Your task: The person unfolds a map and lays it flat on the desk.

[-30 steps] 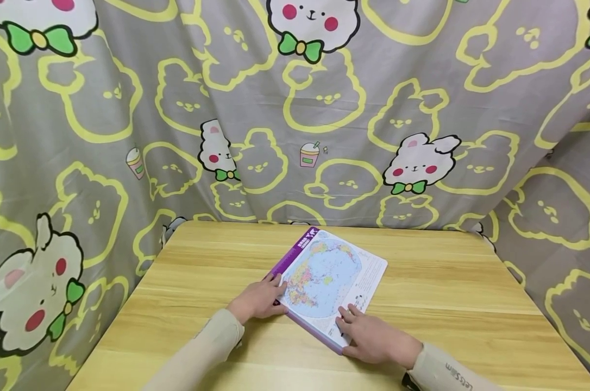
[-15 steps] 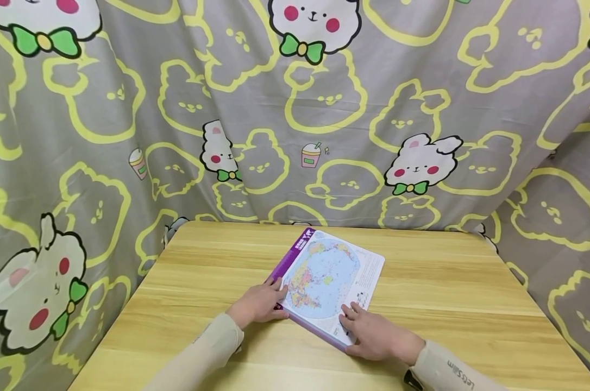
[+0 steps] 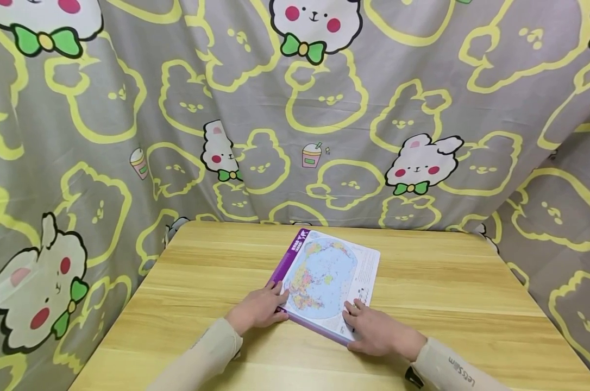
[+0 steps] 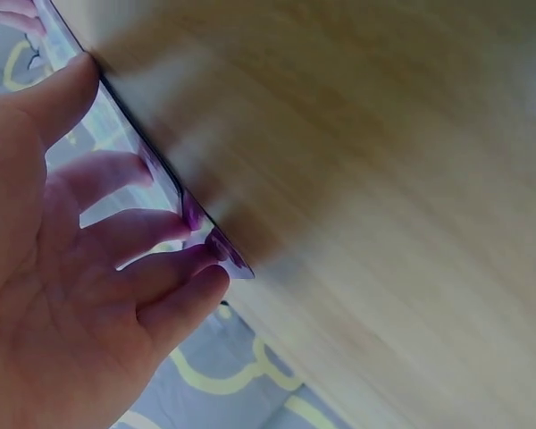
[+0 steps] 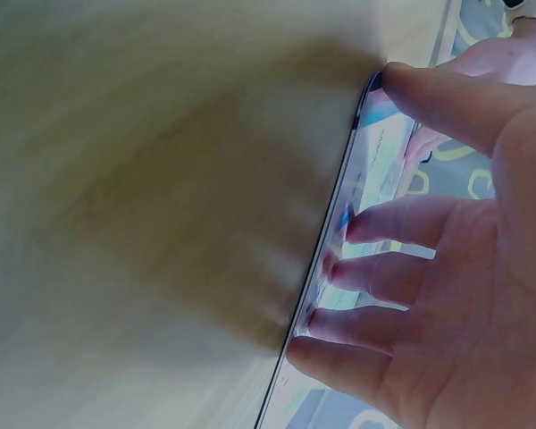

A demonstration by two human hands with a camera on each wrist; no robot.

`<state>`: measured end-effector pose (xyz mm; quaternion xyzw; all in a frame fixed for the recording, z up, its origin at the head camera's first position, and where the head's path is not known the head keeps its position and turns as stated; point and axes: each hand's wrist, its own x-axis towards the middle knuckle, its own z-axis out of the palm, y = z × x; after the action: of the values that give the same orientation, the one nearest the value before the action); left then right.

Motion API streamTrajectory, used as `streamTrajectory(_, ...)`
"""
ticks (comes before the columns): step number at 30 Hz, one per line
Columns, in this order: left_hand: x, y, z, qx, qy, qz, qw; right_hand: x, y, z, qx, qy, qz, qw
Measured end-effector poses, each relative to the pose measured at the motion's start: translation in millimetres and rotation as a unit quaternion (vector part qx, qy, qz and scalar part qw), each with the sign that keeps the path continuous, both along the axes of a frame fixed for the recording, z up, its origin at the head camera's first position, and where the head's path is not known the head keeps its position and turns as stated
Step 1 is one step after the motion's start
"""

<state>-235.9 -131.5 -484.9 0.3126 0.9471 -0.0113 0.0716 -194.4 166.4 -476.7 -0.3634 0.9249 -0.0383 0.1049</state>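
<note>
1. Since the earlier head frames the world-map board (image 3: 326, 279) has turned a little on the counter (image 3: 446, 282): its far right corner has swung in toward the middle, and its near corner has slid slightly right along with the right hand (image 3: 378, 334). The left hand (image 3: 258, 309) has hardly shifted.
2. The map board lies flat in the middle of the counter, long axis running from the near edge away and slightly left, purple strip on its left side. It sits straight ahead of both hands, between them.
3. Both hands touch it, so neither is nearer. The left is at the near left corner by the purple strip, the right at the near right corner.
4. Left fingers (image 4: 138, 228): spread, gently bent, tips against the board's thin edge, thumb on the top side. Not wrapped round it.
5. Right fingers (image 5: 393, 273): also splayed with clear gaps, tips pressed on the edge, thumb over the upper corner. More a flat-handed touch than a clamp.
6. Both wrist views are motion-blurred, so whether the edge is lifted off the counter cannot be told.
7. The rabbit-print curtain (image 3: 324, 108) hangs behind and to the sides.
</note>
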Motion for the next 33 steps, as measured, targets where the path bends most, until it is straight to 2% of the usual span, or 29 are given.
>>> streamTrajectory(15,8.9,0,-0.8,-0.012,0.031,-0.018,0.9993,-10.5,4,0.9,0.001,-0.024,-0.022,0.999)
streamTrajectory(33,17.2,5,0.9,-0.017,0.037,-0.014,0.9991,-24.0,6,-1.0,-0.015,-0.004,-0.033,0.999)
